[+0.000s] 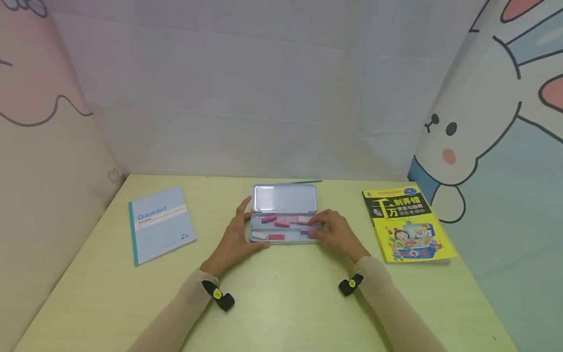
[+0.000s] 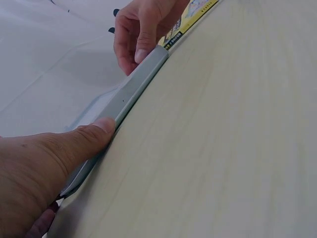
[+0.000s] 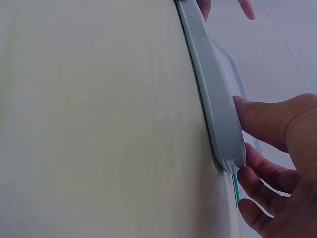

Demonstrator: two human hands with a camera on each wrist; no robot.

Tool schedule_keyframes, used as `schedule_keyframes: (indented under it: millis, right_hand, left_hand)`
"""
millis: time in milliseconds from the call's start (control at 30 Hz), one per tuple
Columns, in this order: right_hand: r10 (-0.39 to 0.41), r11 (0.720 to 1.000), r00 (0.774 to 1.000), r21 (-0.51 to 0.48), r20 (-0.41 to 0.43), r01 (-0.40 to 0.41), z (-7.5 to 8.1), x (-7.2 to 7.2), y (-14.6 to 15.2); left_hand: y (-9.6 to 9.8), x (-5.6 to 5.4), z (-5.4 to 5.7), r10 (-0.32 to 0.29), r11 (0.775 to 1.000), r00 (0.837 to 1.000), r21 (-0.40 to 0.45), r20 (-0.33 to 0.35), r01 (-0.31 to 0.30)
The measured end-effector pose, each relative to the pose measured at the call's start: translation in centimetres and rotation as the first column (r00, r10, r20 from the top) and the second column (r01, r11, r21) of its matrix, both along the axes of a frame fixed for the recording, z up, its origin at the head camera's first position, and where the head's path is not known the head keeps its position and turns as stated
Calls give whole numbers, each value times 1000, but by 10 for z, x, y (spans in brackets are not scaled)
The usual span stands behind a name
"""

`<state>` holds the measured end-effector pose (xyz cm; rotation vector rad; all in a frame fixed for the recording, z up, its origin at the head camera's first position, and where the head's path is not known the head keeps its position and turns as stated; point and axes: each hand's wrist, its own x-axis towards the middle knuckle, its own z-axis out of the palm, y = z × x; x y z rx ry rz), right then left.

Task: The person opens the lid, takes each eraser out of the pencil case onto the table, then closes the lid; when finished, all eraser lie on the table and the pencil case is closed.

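A pale blue tin pencil case (image 1: 283,229) lies on the table with its lid (image 1: 284,198) laid back. Inside are several block-shaped erasers, among them dark pink ones (image 1: 276,237), a white one (image 1: 259,235) and a purple one (image 1: 304,231). My left hand (image 1: 235,237) grips the case's left end, its thumb (image 2: 101,126) against the front wall. My right hand (image 1: 336,232) reaches over the right end, thumb and forefinger beside the purple eraser and a pale pink one (image 1: 303,219); I cannot tell whether they pinch either. Its other fingers (image 3: 262,181) curl outside the end.
A light blue notebook (image 1: 162,225) lies at the left, and a yellow book (image 1: 409,225) at the right. Behind the lid is a thin green stick (image 1: 308,182). The table (image 1: 281,293) meets a white cloth backdrop (image 1: 264,98) at the rear.
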<state>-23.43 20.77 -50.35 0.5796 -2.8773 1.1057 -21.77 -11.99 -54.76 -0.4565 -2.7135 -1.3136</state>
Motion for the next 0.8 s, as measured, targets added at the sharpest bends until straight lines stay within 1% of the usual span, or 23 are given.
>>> schedule_keyframes:
  millis: [67, 133, 333, 467, 567, 633, 700, 800]
  right_hand:
    - [6, 1000, 1000, 27, -10, -6, -1, 1, -1]
    - [2, 999, 1000, 35, -15, -1, -2, 1, -2]
    - [-26, 999, 999, 29, -21, 27, -1, 4, -5]
    - [-15, 999, 999, 29, -42, 17, 1, 6, -6]
    - [2, 999, 997, 36, -75, 1, 3, 6, -7]
    - [1, 1000, 997, 27, -82, 1, 4, 6, -6]
    - [-17, 1000, 997, 14, -77, 18, 5, 4, -5]
    - [-60, 998, 997, -18, -44, 59, 7, 1, -1]
  left_hand:
    - [0, 0, 0, 4, 1000, 1000, -2, 2, -4]
    - [0, 0, 1, 7, 1000, 1000, -3, 1, -7]
    - [0, 0, 4, 3, 1000, 1000, -8, 8, -3]
    - [0, 0, 4, 4, 1000, 1000, -5, 13, -4]
    - [0, 0, 4, 5, 1000, 1000, -2, 8, -5]
    - [0, 0, 5, 1, 1000, 1000, -1, 0, -1]
    - [0, 0, 5, -3, 1000, 1000, -3, -5, 3]
    - [1, 1, 5, -6, 1000, 1000, -1, -3, 6]
